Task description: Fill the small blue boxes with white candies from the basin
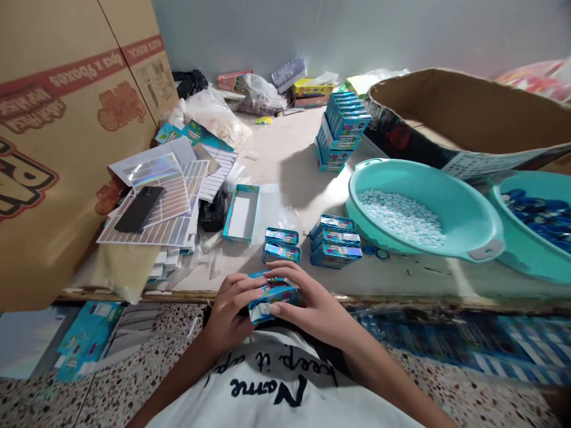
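Observation:
A small blue candy box (273, 293) is held at the table's front edge, close to my body. My left hand (232, 306) is closed around its left side, fingers over the top. From the right, my right hand (307, 300) grips the same box, with the thumb at its near end and the fingers across the top. Just beyond my hands stand two small blue boxes (282, 245). To their right is a row of similar blue boxes (335, 242). An open blue display tray (241, 213) lies farther left.
Stacked blue boxes (342, 131) stand toward the back. At right, a turquoise basin (468, 205) holds pale candies, and a second basin (526, 255) holds dark blue pieces. A black phone (139, 209) rests on label sheets (178, 223) beside a large cardboard box (66, 148). An open carton (414, 148) sits behind the basins.

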Motion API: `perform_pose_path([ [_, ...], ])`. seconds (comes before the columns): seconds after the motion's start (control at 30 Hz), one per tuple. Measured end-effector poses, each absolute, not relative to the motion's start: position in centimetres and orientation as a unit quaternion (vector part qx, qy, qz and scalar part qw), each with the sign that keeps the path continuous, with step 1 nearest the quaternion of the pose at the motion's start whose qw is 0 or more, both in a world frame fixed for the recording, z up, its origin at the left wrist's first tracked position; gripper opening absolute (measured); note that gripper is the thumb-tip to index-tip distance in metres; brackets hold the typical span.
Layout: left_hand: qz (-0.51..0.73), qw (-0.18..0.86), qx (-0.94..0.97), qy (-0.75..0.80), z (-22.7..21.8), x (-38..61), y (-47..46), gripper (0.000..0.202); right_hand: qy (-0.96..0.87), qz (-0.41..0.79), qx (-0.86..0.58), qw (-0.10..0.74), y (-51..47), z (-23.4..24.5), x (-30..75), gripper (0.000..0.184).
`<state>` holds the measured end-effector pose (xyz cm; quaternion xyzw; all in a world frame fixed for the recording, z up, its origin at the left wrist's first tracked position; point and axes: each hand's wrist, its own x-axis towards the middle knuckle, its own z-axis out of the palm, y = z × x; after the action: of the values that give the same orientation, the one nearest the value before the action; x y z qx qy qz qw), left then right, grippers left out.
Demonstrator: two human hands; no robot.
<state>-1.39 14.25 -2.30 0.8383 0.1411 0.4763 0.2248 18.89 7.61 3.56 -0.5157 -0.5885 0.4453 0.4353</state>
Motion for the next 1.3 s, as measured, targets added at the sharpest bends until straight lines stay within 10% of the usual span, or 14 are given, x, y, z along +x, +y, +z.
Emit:
perform_pose_path([
  [0.5, 0.407, 0.611, 0.585, 0.344, -5.6, -0.1, 12.8, 0.018, -0.484, 0.496, -0.591, 0.412, 9.6, -0.2, 16.3, 0.023],
  [1.03, 0.339, 0.624, 0.604, 0.362, -5.3, -1.4, 13.8, 0.013, -0.542, 0.439, -0.64, 0.322, 11.4, 0.7, 15.6, 0.016],
  [1.3, 0.391, 0.584, 0.647, 0.297, -9.5, -2.1, 14.0, 0.064, -0.452, 0.5, -0.644, 0.361, 11.4, -0.2, 15.4, 0.027],
])
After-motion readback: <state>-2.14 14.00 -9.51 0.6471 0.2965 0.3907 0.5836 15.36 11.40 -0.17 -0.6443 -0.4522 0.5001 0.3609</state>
